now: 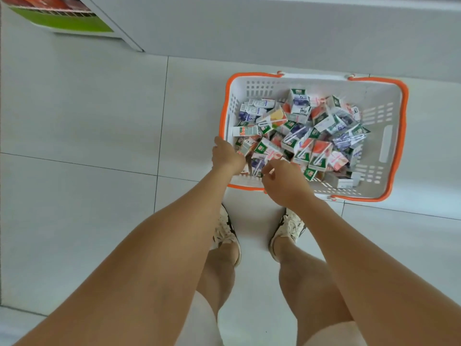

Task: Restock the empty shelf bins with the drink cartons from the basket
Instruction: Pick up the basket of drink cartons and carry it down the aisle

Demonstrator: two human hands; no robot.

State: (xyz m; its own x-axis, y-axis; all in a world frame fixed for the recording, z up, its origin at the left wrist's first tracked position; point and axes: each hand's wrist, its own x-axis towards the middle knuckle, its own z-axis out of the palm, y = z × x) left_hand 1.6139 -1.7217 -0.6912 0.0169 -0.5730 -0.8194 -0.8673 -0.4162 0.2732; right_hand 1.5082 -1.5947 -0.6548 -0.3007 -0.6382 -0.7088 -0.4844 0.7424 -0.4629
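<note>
A white basket with an orange rim [225, 103] stands on the floor, piled with several small drink cartons [319, 153] in green, red and purple print. Both my hands reach into its near left corner. My left hand [227, 156] dips over the rim with its fingers curled down among the cartons; what they hold is hidden. My right hand [284, 182] hovers over the near edge, its thumb and forefinger pinching a purple carton [258, 166].
White tiled floor [87, 121] lies all around the basket. A shelf unit with a green base [64, 22] stands at the top left, and a white shelf plinth [274, 31] runs along the top. My shoes [225, 231] are just behind the basket.
</note>
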